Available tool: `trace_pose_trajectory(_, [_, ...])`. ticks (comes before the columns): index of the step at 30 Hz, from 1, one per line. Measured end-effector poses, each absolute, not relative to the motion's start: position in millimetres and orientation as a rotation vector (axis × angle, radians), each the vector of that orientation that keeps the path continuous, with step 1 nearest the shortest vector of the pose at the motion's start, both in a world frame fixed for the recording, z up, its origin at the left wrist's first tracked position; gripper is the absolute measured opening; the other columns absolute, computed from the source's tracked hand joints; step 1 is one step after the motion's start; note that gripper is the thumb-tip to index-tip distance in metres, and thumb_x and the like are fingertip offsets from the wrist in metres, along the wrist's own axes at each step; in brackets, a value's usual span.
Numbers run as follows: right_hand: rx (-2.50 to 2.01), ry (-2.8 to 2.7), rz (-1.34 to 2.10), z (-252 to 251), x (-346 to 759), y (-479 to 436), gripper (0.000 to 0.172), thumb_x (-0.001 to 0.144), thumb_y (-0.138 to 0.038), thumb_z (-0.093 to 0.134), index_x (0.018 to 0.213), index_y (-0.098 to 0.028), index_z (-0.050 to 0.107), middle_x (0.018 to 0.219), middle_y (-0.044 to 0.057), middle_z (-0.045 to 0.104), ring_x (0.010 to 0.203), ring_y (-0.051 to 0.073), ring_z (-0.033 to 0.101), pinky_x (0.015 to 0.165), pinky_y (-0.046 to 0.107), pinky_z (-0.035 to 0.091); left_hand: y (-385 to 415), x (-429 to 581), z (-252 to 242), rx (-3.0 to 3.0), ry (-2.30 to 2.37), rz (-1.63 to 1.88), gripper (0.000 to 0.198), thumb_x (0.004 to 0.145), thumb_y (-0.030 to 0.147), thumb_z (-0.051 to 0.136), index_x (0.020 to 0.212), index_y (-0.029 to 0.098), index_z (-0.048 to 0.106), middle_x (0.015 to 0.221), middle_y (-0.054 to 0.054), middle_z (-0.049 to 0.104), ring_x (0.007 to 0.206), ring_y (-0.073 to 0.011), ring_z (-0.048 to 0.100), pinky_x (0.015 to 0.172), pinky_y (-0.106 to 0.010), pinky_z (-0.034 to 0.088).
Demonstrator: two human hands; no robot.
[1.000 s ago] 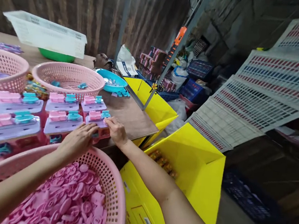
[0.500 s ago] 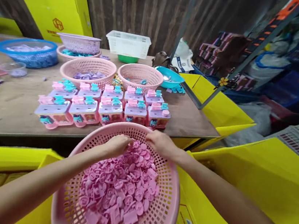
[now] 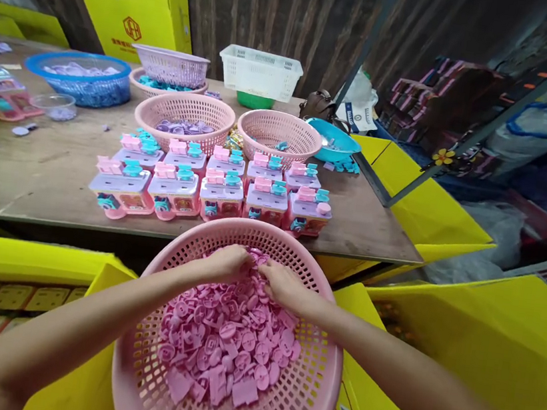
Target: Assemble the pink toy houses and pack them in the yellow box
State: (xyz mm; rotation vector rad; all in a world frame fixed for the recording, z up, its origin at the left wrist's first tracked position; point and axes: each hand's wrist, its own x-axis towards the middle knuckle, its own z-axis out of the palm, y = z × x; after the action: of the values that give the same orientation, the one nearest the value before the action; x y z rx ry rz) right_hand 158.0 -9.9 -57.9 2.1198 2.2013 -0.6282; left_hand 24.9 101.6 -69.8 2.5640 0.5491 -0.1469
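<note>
A large round pink basket (image 3: 324, 373) is in front of me, with a heap of small pink plastic pieces (image 3: 221, 332) inside, many of them round discs. My left hand (image 3: 233, 263) is at the far side of the heap, its fingers curled down into the pieces. Close beside it on the right, my right hand (image 3: 286, 284) dips its bent fingers into the same spot. The fingertips of both hands are hidden, so what they hold cannot be made out. Beyond the basket, two rows of pink and lilac toy carts (image 3: 222, 195) stand on the table.
The wooden table (image 3: 54, 183) carries two pink baskets (image 3: 185, 113), a blue basket (image 3: 78, 80), a white basket (image 3: 261, 72) and a turquoise bowl (image 3: 332, 140). Open yellow boxes (image 3: 460, 351) flank me. A metal post (image 3: 463, 142) slants up at the right.
My right hand has come down from near the basket's far rim into the heap, closer to my left hand. The view has shifted a little, so the table things appear further right.
</note>
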Motion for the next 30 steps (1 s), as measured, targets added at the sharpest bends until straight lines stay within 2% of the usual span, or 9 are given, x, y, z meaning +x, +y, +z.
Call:
trace_pose_trajectory(2, [2.176, 2.204, -0.636, -54.8, 161.5, -11.0, 0.020, 0.076, -0.010, 0.052, 0.095, -0.014, 0.056, 0.101, 0.010, 0.060, 0.088, 0.018, 0.055, 0.073, 0.026, 0.038, 102.9, 15.5, -63.1, 2.649, 0.620, -0.168, 0.016, 0.067, 0.007, 0.055, 0.078, 0.015, 0.064, 0.083, -0.008, 0.062, 0.077, -0.0218, 0.060, 0.066, -0.028, 0.044])
trace_pose_trajectory(5, [2.224, 2.147, -0.721, -53.6, 164.6, -10.1, 0.013, 0.073, -0.011, 0.052, 0.085, -0.015, 0.055, 0.082, 0.005, 0.061, 0.072, 0.015, 0.053, 0.061, 0.024, 0.032, 95.9, 6.7, -55.8, 2.715, 0.640, -0.201, 0.023, 0.068, 0.003, 0.052, 0.086, 0.015, 0.062, 0.090, -0.010, 0.062, 0.086, -0.0236, 0.059, 0.068, -0.029, 0.045])
trace_pose_trajectory(9, [2.185, 2.107, -0.775, -51.6, 165.0, -9.0, 0.011, 0.073, -0.011, 0.052, 0.082, -0.016, 0.055, 0.080, 0.004, 0.061, 0.070, 0.014, 0.050, 0.057, 0.022, 0.027, 80.5, 10.0, -59.2, 2.727, 0.428, -0.296, 0.024, 0.069, 0.004, 0.055, 0.088, 0.017, 0.062, 0.095, -0.009, 0.061, 0.077, -0.0205, 0.061, 0.061, -0.026, 0.044])
trace_pose_trajectory(12, [2.178, 2.054, -0.772, -47.2, 165.3, -9.0, 0.009, 0.074, -0.010, 0.051, 0.080, -0.015, 0.056, 0.077, 0.004, 0.061, 0.067, 0.013, 0.050, 0.056, 0.023, 0.026, 75.4, 15.4, -65.2, 2.801, 0.331, -0.386, 0.015, 0.073, 0.010, 0.056, 0.085, 0.016, 0.063, 0.093, -0.009, 0.060, 0.067, -0.0190, 0.060, 0.054, -0.025, 0.041])
trace_pose_trajectory(15, [2.214, 2.043, -0.773, -44.3, 167.9, -9.9, 0.009, 0.076, -0.011, 0.048, 0.076, -0.015, 0.057, 0.076, 0.005, 0.062, 0.066, 0.013, 0.050, 0.056, 0.023, 0.026, 78.4, 15.5, -65.8, 2.817, 0.303, -0.369, 0.010, 0.074, 0.016, 0.059, 0.084, 0.016, 0.063, 0.091, -0.009, 0.060, 0.066, -0.0188, 0.059, 0.052, -0.025, 0.039])
trace_pose_trajectory(19, [2.276, 2.022, -0.802, -44.8, 172.4, -12.2, 0.015, 0.077, -0.012, 0.045, 0.071, -0.015, 0.058, 0.070, 0.004, 0.062, 0.062, 0.013, 0.049, 0.055, 0.023, 0.026, 84.3, 14.5, -60.8, 2.702, 0.339, -0.344, 0.012, 0.070, 0.021, 0.065, 0.081, 0.019, 0.062, 0.087, -0.004, 0.061, 0.070, -0.0165, 0.058, 0.057, -0.023, 0.040])
trace_pose_trajectory(23, [2.376, 2.030, -0.881, -44.2, 174.0, -12.1, 0.016, 0.076, -0.012, 0.047, 0.065, -0.015, 0.057, 0.061, 0.000, 0.058, 0.057, 0.010, 0.046, 0.053, 0.021, 0.027, 76.0, 28.1, -64.1, 2.638, 0.524, -0.305, 0.016, 0.076, 0.028, 0.060, 0.086, 0.016, 0.061, 0.086, -0.007, 0.064, 0.079, -0.0218, 0.060, 0.064, -0.027, 0.044])
trace_pose_trajectory(26, [2.483, 2.061, -0.923, -43.5, 176.0, -10.6, 0.018, 0.074, -0.013, 0.048, 0.058, -0.015, 0.057, 0.054, -0.002, 0.053, 0.054, 0.009, 0.044, 0.053, 0.021, 0.028, 63.3, 42.2, -72.7, 2.636, 0.646, -0.320, 0.015, 0.078, 0.022, 0.053, 0.087, 0.013, 0.062, 0.088, -0.013, 0.064, 0.082, -0.0260, 0.062, 0.065, -0.031, 0.046])
trace_pose_trajectory(30, [2.566, 2.087, -1.115, -42.8, 184.3, -15.4, 0.023, 0.073, -0.017, 0.048, 0.051, -0.015, 0.054, 0.045, -0.005, 0.041, 0.046, 0.008, 0.035, 0.047, 0.021, 0.025, 57.7, 49.5, -79.7, 2.628, 0.631, -0.255, 0.012, 0.074, 0.013, 0.052, 0.083, 0.013, 0.061, 0.094, -0.014, 0.063, 0.082, -0.0255, 0.062, 0.066, -0.032, 0.047])
